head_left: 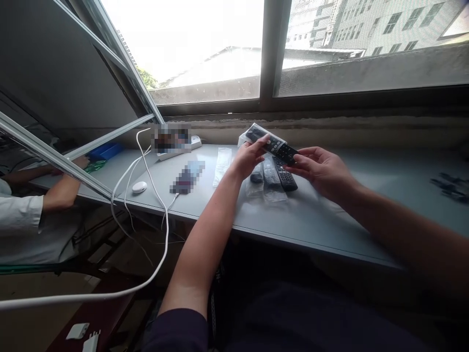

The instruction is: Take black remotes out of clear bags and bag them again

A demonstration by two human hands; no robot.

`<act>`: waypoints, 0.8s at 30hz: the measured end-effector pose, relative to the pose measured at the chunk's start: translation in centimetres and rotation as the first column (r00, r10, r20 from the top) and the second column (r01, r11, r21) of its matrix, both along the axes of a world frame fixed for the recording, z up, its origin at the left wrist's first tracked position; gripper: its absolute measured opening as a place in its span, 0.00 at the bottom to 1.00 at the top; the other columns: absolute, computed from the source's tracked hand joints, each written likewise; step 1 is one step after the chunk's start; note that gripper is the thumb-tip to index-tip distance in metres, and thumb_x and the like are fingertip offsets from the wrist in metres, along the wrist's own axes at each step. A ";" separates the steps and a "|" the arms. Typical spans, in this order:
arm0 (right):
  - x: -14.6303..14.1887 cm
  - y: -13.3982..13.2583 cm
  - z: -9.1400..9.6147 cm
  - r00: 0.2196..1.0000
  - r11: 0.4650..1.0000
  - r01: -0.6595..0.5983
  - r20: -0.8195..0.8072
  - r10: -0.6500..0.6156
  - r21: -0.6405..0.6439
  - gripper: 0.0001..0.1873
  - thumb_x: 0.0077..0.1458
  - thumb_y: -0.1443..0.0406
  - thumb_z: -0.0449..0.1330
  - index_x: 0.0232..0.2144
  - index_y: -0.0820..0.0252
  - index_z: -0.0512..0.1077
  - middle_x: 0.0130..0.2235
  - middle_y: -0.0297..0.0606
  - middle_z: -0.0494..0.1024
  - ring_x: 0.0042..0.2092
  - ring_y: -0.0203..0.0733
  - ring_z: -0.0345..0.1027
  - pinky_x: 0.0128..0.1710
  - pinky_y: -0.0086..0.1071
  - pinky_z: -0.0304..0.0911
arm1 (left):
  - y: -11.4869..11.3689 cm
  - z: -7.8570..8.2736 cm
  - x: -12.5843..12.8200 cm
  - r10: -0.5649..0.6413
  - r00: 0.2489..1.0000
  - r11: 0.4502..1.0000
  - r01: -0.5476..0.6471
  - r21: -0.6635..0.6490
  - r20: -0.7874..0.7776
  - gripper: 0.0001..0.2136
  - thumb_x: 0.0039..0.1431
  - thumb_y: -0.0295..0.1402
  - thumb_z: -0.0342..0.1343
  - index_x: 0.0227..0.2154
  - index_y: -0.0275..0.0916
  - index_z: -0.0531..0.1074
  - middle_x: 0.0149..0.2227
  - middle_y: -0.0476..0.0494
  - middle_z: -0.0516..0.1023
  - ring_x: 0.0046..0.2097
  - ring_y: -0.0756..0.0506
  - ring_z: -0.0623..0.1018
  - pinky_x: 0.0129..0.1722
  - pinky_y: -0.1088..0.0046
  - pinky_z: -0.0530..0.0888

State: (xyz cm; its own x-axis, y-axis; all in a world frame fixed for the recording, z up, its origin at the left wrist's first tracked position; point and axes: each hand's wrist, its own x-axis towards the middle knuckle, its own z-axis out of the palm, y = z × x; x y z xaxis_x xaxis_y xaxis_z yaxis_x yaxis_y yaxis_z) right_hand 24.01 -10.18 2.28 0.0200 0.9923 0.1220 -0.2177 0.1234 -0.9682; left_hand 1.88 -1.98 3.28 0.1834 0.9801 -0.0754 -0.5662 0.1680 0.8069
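Note:
Above the table, a black remote control is held at a slant between my two hands. A clear plastic sleeve covers its far end, while its near end sticks out bare. My left hand is closed round the sleeved part, thumb on top. The fingers of my right hand pinch the bare near end. Just below, another black remote control lies on the table. Beside it are remotes in clear plastic sleeves, partly hidden by my left hand.
An empty-looking clear sleeve lies left of my forearm. A phone-like blurred object, a round white case and a white power strip with cables are further left. Dark items lie far right. Another person's arm is beyond the metal frame.

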 end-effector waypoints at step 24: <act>0.2 0.2 -0.4 0.999 0.998 0.025 0.025 -0.027 0.062 0.22 0.51 0.53 0.87 0.39 0.52 0.82 0.41 0.38 0.89 0.43 0.52 0.89 0.63 0.54 0.83 | -0.2 -0.6 -0.5 0.001 0.988 0.980 0.030 0.194 -0.156 0.18 0.51 0.37 0.84 0.42 0.40 0.85 0.43 0.41 0.88 0.47 0.44 0.86 0.45 0.71 0.77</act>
State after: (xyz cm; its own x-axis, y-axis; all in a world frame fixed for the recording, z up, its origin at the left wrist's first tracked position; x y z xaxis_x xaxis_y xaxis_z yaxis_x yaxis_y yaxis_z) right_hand 24.20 -10.02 1.84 0.0417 0.9820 0.1840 -0.1884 0.1886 -0.9638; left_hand 1.42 -2.13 2.67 0.1986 0.9760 0.0889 -0.4303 0.0054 0.9027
